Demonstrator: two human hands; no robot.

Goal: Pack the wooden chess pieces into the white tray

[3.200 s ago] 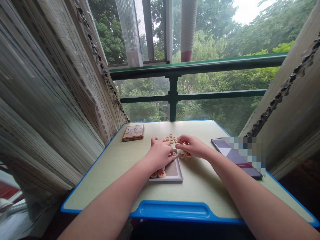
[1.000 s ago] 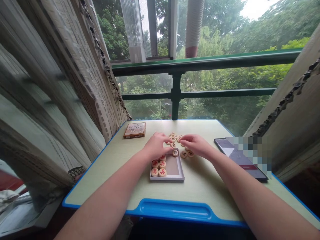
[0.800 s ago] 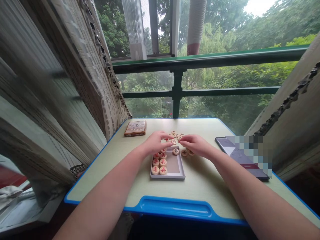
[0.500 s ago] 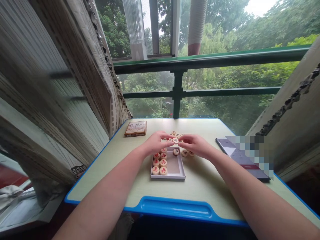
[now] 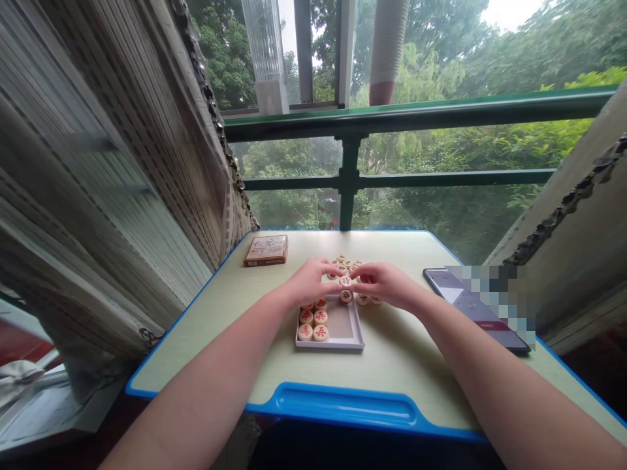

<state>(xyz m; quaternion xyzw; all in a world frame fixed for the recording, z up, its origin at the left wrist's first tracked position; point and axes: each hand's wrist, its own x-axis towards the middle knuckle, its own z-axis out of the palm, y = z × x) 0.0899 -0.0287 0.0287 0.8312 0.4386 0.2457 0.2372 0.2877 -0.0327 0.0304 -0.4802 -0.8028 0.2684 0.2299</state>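
A shallow grey box tray point(image 5: 351, 331) lies mid-table with several round wooden chess pieces point(image 5: 313, 324) lined up in its left part. A loose pile of pieces point(image 5: 347, 264) sits just beyond it. My left hand point(image 5: 307, 282) and my right hand point(image 5: 386, 284) meet above the tray's far end. Between their fingertips is one round piece point(image 5: 345, 281); both hands pinch toward it, and which one carries it is unclear. Another piece point(image 5: 346, 296) lies at the tray's far edge.
A brown box lid point(image 5: 266, 250) lies at the far left of the table. A dark phone point(image 5: 474, 308) lies on the right. The table has a blue rim with a trough point(image 5: 343, 406) at the near edge. Curtains hang on both sides; a green railing point(image 5: 416, 114) is behind.
My left hand has lifted off the tray, uncovering the rows of pieces, and moved to the pile. Both hands have come together on one piece above the tray's far end.
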